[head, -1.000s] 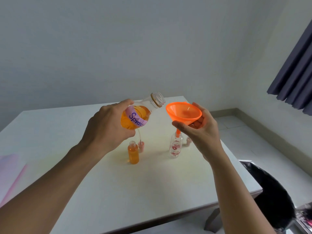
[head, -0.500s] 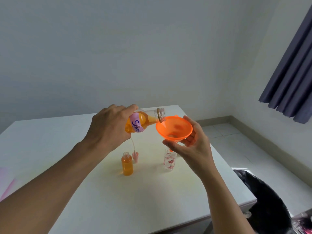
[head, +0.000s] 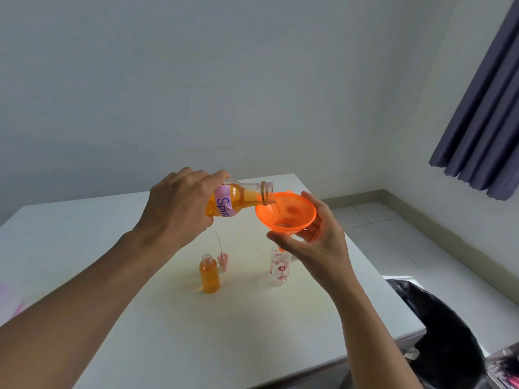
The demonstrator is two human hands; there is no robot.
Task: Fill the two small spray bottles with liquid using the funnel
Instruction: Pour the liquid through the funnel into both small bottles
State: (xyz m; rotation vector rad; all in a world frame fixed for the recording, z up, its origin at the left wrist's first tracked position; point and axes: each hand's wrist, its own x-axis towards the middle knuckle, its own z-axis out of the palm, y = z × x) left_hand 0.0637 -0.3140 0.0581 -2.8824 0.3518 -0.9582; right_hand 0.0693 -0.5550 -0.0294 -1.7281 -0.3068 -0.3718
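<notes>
Orange liquid half-filled the big bottle [head: 238,197], tilted left of centre in the left hand [head: 179,209], which gripped its body; its open mouth lay over the funnel's rim. Below, on the white table [head: 196,332], stood the plain small bottle [head: 209,276], full and uncapped, a pink spray cap [head: 222,261] just behind. Right of centre, the funnel [head: 286,211] pointed its spout into the flowered small bottle [head: 279,266], and the right hand [head: 317,248] curled round the bowl. Likely the second fill was starting; next called for a slow tilt, stopping before overflow. Counted: two small bottles, one funnel, one big bottle, one cap.
</notes>
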